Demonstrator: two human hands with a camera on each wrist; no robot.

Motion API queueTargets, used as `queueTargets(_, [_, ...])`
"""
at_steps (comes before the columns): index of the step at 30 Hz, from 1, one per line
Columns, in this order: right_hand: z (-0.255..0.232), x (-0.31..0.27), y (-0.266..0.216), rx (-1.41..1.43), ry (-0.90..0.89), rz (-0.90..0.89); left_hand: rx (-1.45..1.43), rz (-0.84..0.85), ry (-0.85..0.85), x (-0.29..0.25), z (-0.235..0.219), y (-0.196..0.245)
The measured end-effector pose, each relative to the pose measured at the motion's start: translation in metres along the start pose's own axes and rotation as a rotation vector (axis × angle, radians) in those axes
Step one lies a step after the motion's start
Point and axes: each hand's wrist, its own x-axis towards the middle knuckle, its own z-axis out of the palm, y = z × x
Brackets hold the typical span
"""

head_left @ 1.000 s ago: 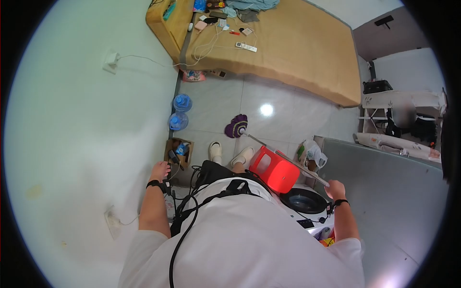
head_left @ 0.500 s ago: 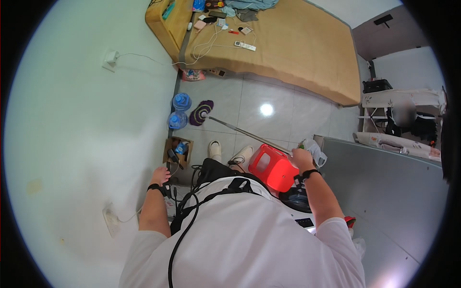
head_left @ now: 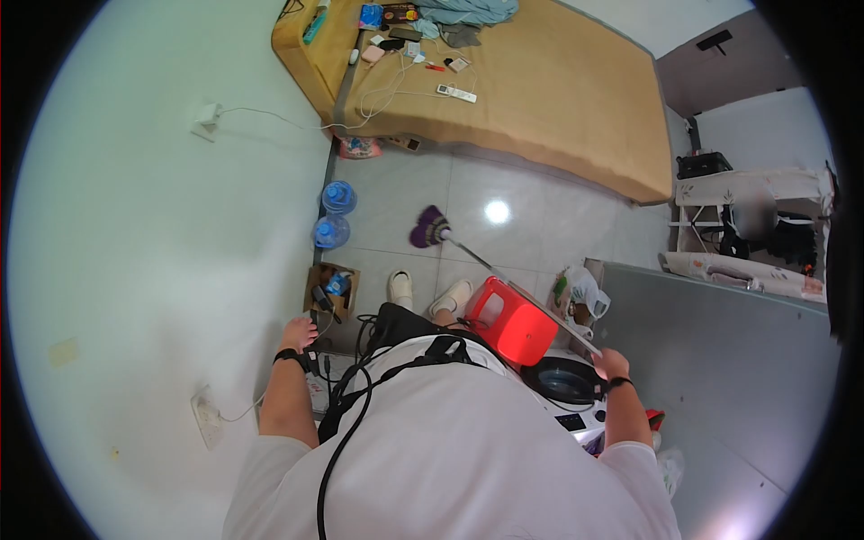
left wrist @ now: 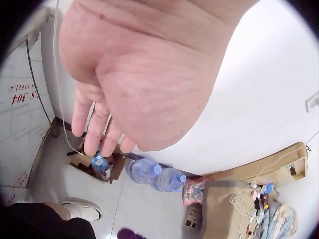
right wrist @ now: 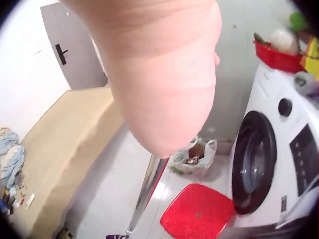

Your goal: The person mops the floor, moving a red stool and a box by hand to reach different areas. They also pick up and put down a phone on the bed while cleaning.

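Note:
My right hand (head_left: 611, 363) grips the top end of a mop's metal pole (head_left: 531, 301), which slants down and leftward over a red stool (head_left: 515, 329). The purple mop head (head_left: 429, 227) lies on the tiled floor ahead of my feet. In the right wrist view the pole (right wrist: 144, 191) runs down from beneath my hand (right wrist: 167, 99), whose fingers are mostly hidden. My left hand (head_left: 299, 334) hangs by the wall above a cardboard box (head_left: 331, 292). Its fingers (left wrist: 98, 127) are loosely bent in the left wrist view and hold nothing.
Two blue water bottles (head_left: 331, 231) stand along the left wall. A bed (head_left: 540, 108) spans the far side. On the right are a white washing machine (right wrist: 279, 149), a plastic bag (head_left: 583, 292) and a grey panel (head_left: 711, 360). Cables (head_left: 346, 396) hang at my waist.
The mop head swung left to beside the bottles, then back right to the middle floor. My right hand moved forward and inward, then drew back right. The left hand hardly moved.

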Motion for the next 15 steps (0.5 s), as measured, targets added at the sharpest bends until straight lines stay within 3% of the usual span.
queueTargets(2, [-0.003,-0.023,0.019,0.035,-0.027,0.095,-0.007,0.003,0.003,-0.002,0.002,0.005])
queueTargets(7, [0.007,-0.026,0.035,0.111,-0.011,0.061,0.041,-0.008,0.022,0.001,0.002,0.009])
queueTargets(15, [-0.042,0.002,-0.042,0.158,0.104,-0.136,0.071,0.028,0.046,-0.005,0.000,0.012])
